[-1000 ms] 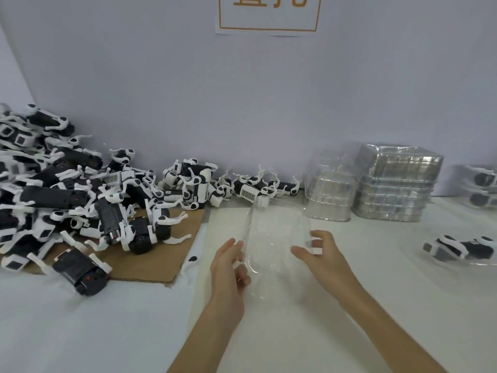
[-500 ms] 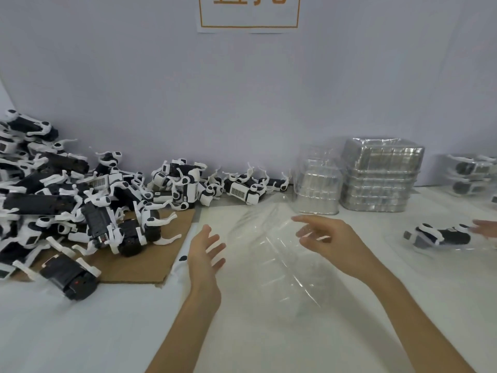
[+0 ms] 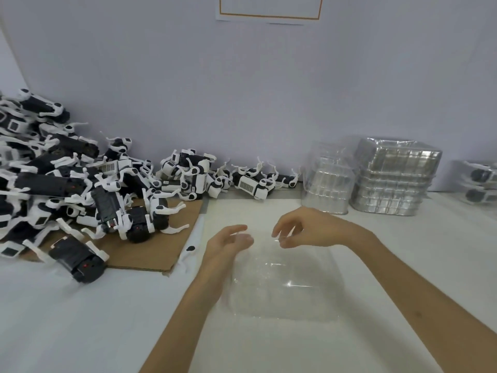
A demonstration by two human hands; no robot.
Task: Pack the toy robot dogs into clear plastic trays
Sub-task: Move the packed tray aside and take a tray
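A clear plastic tray lies flat on the white table in front of me, with no dog in it. My left hand rests at its far left corner, fingers relaxed. My right hand hovers over the tray's far rim with loosely curled fingers; the fingertips are at the rim, and no firm hold shows. A big pile of black and white toy robot dogs fills the left side, reaching along the wall to a dog with a barcode label. The nearest dog lies on its own.
A brown cardboard sheet lies under the pile's edge. Two stacks of clear trays stand at the back right by the wall. Packed dogs in trays sit at the far right edge.
The tray was held upright between both hands a second ago; it has since come down flat on the table. Both hands have let it go and now sit at its far edge.
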